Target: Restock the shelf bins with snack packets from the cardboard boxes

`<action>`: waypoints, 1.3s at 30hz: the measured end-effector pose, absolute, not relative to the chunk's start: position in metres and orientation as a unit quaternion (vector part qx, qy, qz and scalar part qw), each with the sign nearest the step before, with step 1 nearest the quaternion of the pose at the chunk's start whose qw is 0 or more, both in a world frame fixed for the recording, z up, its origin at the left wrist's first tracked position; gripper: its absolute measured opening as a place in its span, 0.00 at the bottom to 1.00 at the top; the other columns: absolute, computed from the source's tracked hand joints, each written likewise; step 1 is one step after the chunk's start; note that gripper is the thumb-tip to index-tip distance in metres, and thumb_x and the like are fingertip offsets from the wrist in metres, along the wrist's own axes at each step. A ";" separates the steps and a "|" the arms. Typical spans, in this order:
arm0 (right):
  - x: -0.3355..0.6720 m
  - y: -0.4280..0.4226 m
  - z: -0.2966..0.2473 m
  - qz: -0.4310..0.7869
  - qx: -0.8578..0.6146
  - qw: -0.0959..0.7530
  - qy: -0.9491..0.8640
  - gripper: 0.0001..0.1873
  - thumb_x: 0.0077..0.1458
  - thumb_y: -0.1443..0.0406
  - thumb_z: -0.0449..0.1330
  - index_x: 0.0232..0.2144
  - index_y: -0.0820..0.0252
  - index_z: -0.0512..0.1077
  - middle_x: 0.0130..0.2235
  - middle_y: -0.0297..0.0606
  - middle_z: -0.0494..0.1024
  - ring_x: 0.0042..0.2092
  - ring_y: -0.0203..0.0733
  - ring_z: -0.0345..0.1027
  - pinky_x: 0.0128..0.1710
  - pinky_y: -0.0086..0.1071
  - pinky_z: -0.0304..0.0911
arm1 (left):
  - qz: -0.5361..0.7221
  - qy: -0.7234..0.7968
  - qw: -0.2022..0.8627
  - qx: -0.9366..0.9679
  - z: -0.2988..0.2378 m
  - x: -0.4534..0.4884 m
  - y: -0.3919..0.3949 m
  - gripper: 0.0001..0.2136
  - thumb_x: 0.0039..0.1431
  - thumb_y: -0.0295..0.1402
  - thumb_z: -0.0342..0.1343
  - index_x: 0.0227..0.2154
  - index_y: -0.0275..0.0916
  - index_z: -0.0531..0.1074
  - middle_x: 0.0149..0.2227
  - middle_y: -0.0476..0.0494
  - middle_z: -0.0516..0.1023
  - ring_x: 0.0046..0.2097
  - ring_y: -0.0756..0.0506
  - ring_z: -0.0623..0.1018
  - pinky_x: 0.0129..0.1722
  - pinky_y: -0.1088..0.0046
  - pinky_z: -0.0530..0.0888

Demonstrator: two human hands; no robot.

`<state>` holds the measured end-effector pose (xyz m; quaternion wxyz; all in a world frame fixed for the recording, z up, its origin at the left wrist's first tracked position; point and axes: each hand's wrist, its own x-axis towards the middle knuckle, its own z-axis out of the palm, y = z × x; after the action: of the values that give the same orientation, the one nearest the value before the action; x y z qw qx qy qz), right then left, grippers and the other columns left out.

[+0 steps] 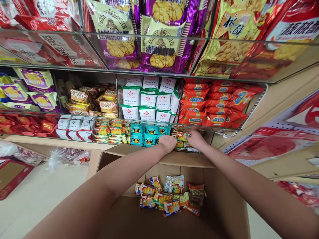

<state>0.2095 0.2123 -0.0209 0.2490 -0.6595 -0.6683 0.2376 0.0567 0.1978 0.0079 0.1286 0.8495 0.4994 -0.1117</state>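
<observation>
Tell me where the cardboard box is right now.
Head view, bottom centre: the cardboard box stands open right below the lowest shelf, with loose snack packets inside.

Both arms outstretched; left hand (167, 143) and right hand (196, 139) side by side

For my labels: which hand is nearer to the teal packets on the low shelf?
Left. The left hand is just right of the teal packets; the right hand is farther right, past it.

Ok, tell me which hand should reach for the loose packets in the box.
Probably left: the left hand sits at the shelf edge, nearer the loose packets; the right hand reaches among shelf packets.
</observation>
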 end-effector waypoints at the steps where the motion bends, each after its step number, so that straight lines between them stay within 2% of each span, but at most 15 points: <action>1: 0.207 0.214 -0.021 0.239 -0.655 0.247 -0.673 0.12 0.45 0.71 0.55 0.36 0.63 0.70 0.41 0.40 0.74 0.43 0.40 0.66 0.44 0.32 0.58 | -0.115 0.498 0.119 0.851 0.007 0.056 0.197 0.14 0.54 0.23 0.42 0.38 0.31 0.72 0.41 0.27 0.73 0.45 0.36 0.72 0.39 0.59 0.70; 6: 0.204 0.216 -0.023 0.234 -0.634 0.244 -0.696 0.14 0.49 0.68 0.54 0.40 0.63 0.68 0.43 0.39 0.73 0.45 0.37 0.65 0.45 0.28 0.57 | -0.131 0.485 0.093 0.860 0.002 0.055 0.194 0.14 0.54 0.24 0.43 0.39 0.33 0.72 0.40 0.30 0.74 0.43 0.38 0.74 0.38 0.61 0.70; 8: 0.203 0.215 -0.023 0.218 -0.634 0.236 -0.703 0.14 0.50 0.67 0.53 0.41 0.64 0.68 0.44 0.41 0.72 0.46 0.39 0.65 0.46 0.30 0.57 | -0.136 0.481 0.090 0.862 0.001 0.056 0.193 0.14 0.53 0.24 0.44 0.39 0.33 0.72 0.40 0.30 0.74 0.43 0.38 0.74 0.38 0.62 0.71; 11: 0.200 0.213 -0.022 0.187 -0.625 0.215 -0.727 0.16 0.48 0.67 0.55 0.42 0.64 0.67 0.42 0.42 0.72 0.44 0.42 0.65 0.45 0.33 0.58 | -0.135 0.479 0.087 0.863 0.001 0.057 0.193 0.14 0.52 0.24 0.44 0.38 0.32 0.72 0.39 0.30 0.75 0.43 0.38 0.74 0.37 0.63 0.71; 14: 0.195 0.211 -0.020 0.151 -0.597 0.195 -0.764 0.17 0.45 0.69 0.58 0.41 0.62 0.67 0.43 0.42 0.70 0.46 0.45 0.61 0.47 0.34 0.55 | -0.126 0.488 0.083 0.860 0.002 0.057 0.192 0.13 0.53 0.26 0.45 0.37 0.32 0.71 0.38 0.31 0.75 0.42 0.38 0.74 0.37 0.64 0.71; 19: 0.191 0.209 -0.020 0.113 -0.583 0.176 -0.785 0.15 0.47 0.71 0.54 0.40 0.62 0.67 0.42 0.45 0.69 0.44 0.46 0.61 0.46 0.37 0.54 | -0.082 0.516 0.072 0.850 0.004 0.059 0.192 0.16 0.56 0.29 0.40 0.47 0.35 0.60 0.39 0.34 0.74 0.42 0.40 0.74 0.38 0.64 0.70; 24: 0.194 0.208 -0.027 0.118 -0.593 0.201 -0.771 0.17 0.43 0.71 0.58 0.40 0.61 0.66 0.44 0.43 0.67 0.49 0.47 0.56 0.50 0.37 0.50 | -0.073 0.530 0.070 0.842 0.002 0.060 0.193 0.14 0.56 0.25 0.38 0.45 0.34 0.59 0.38 0.35 0.75 0.41 0.40 0.75 0.37 0.63 0.70; 27: 0.195 0.208 -0.030 0.134 -0.622 0.237 -0.734 0.24 0.39 0.70 0.61 0.43 0.65 0.65 0.46 0.48 0.65 0.51 0.50 0.54 0.52 0.40 0.48 | -0.072 0.527 0.069 0.844 0.002 0.059 0.192 0.14 0.55 0.24 0.39 0.45 0.34 0.59 0.37 0.33 0.75 0.41 0.39 0.75 0.37 0.62 0.70; 29: 0.197 0.209 -0.032 0.157 -0.645 0.265 -0.699 0.25 0.37 0.68 0.62 0.42 0.66 0.65 0.46 0.50 0.65 0.51 0.51 0.54 0.51 0.42 0.49 | -0.072 0.522 0.073 0.846 0.004 0.058 0.192 0.15 0.54 0.26 0.41 0.46 0.34 0.59 0.37 0.33 0.75 0.41 0.39 0.75 0.36 0.62 0.70; 32: 0.203 0.211 -0.032 0.227 -0.661 0.300 -0.649 0.20 0.35 0.67 0.64 0.36 0.64 0.69 0.40 0.45 0.70 0.45 0.48 0.61 0.46 0.40 0.56 | -0.069 0.511 0.089 0.852 0.015 0.052 0.191 0.15 0.53 0.33 0.45 0.44 0.37 0.62 0.39 0.35 0.74 0.41 0.39 0.75 0.35 0.65 0.71; 35: 0.211 0.211 -0.031 0.315 -0.654 0.348 -0.592 0.15 0.39 0.65 0.62 0.34 0.62 0.69 0.33 0.38 0.72 0.36 0.40 0.66 0.35 0.33 0.62 | -0.057 0.503 0.112 0.855 0.035 0.028 0.184 0.14 0.54 0.39 0.46 0.42 0.43 0.65 0.38 0.43 0.75 0.40 0.43 0.75 0.34 0.70 0.70; 39: 0.220 0.217 -0.031 0.388 -0.656 0.430 -0.483 0.11 0.46 0.66 0.57 0.36 0.61 0.67 0.34 0.37 0.72 0.29 0.34 0.65 0.21 0.24 0.59 | -0.015 0.589 0.118 0.799 0.063 -0.039 0.157 0.14 0.54 0.44 0.47 0.40 0.45 0.68 0.34 0.49 0.75 0.38 0.47 0.74 0.36 0.74 0.69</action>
<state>0.2201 0.2172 -0.0310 0.4297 -0.6565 -0.4832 0.3884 -0.0393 0.1575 0.0634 0.1176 0.7995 0.5889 -0.0150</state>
